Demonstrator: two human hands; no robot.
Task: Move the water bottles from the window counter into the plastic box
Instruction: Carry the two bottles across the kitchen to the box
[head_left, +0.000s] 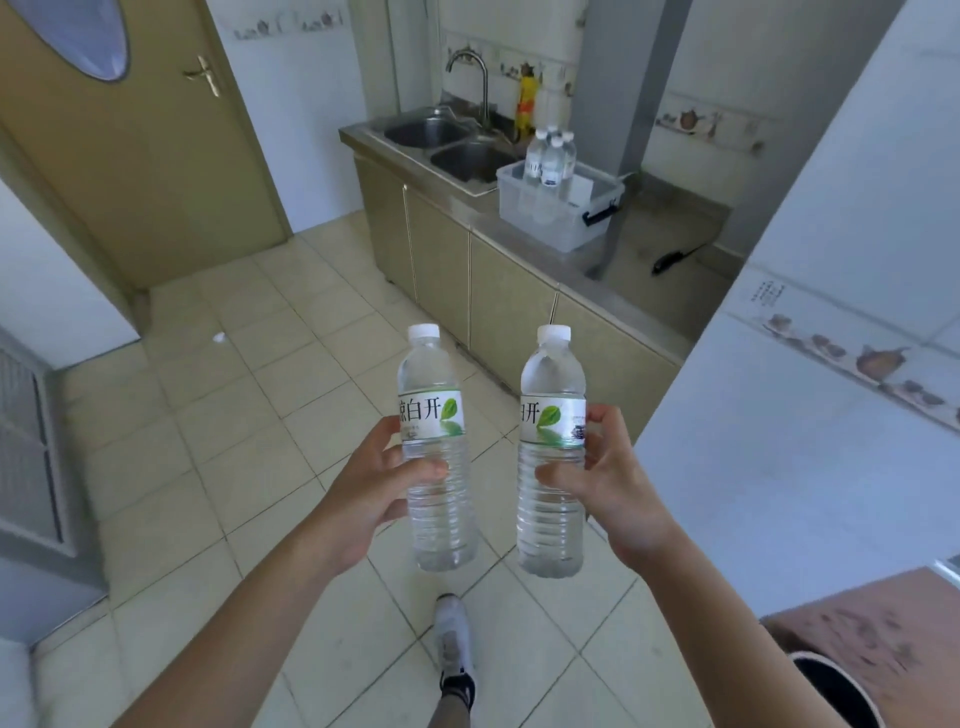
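Tiled kitchen, pale floor tiles (249, 415), a tan door (130, 156) at ten o'clock, a steel counter (649, 244) with a double sink (447, 143) and tap (475, 78) at twelve to one o'clock. On that counter, beside the sink, sat the clear plastic box (550, 213) with a dark latch; several bottles (548, 156) already stood upright in it, grouped at its far-left end, so the near part looked free. The left hand (374, 499) was wrapped around the left bottle (436, 452) at its middle, thumb across the front; the right hand (608, 483) gripped the right bottle (551, 457) the same way, fingers curled behind the label. Both were carried upright, caps up, side by side but apart, at six o'clock, well short of the box, probably so each could go down into it without turning. One shoe (454, 644) showed mid-stride on the tiles below. A white tiled wall (831, 389) closed off three o'clock. The window counter was not identifiable from this view.
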